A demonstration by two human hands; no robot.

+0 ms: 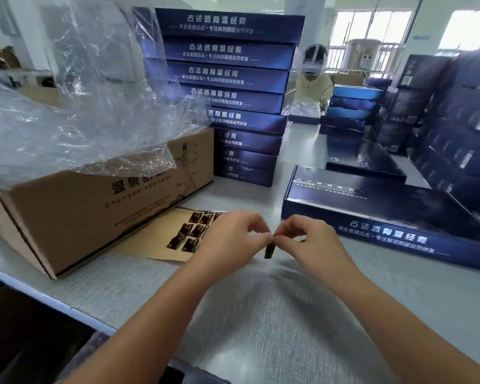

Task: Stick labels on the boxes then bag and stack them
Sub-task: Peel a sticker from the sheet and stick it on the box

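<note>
Both the left hand point(233, 239) and right hand point(302, 239) pinch one small label point(269, 249); she should peel it slowly, then press it flat on the near box point(385, 217).

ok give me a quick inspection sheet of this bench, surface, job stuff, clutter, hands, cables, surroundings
surface: grey table
job's things: one label held above the table; sheet with more labels lying left of it; one box lying flat at right; stack of the same boxes behind
clutter: carton at left, clear bags piled on it
hands: left hand and right hand both pinch the label's top edge
cables: nothing seen
surroundings: far boxes stacked at right; a person behind the stack; windows at the back
</note>
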